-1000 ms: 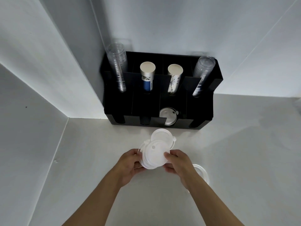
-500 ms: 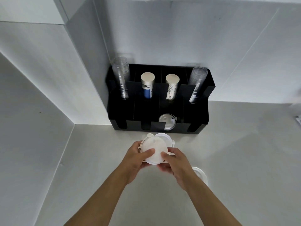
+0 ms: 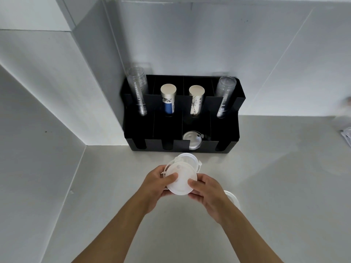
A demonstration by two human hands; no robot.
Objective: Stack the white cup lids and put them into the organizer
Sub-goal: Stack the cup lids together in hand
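Both hands hold a stack of white cup lids (image 3: 181,177) just above the counter, in front of the black organizer (image 3: 228,128). My left hand (image 3: 158,184) grips the stack's left edge with the thumb on top. My right hand (image 3: 206,192) grips its right edge. The lids in the stack sit a little out of line, one poking out at the far side. Another white lid (image 3: 192,139) lies in the organizer's third front compartment. One more lid (image 3: 232,200) lies on the counter, partly hidden behind my right wrist.
The organizer stands against the back wall in a corner, with clear cup stacks (image 3: 137,90) (image 3: 225,95) at its ends and two paper cup stacks (image 3: 168,99) (image 3: 196,99) between. A wall panel (image 3: 38,130) closes the left side. A blurred object (image 3: 346,135) lies at the right edge.
The hands have brought the lids closer together into one stack and raised it slightly. The camera has tilted up, so the organizer sits lower in view.
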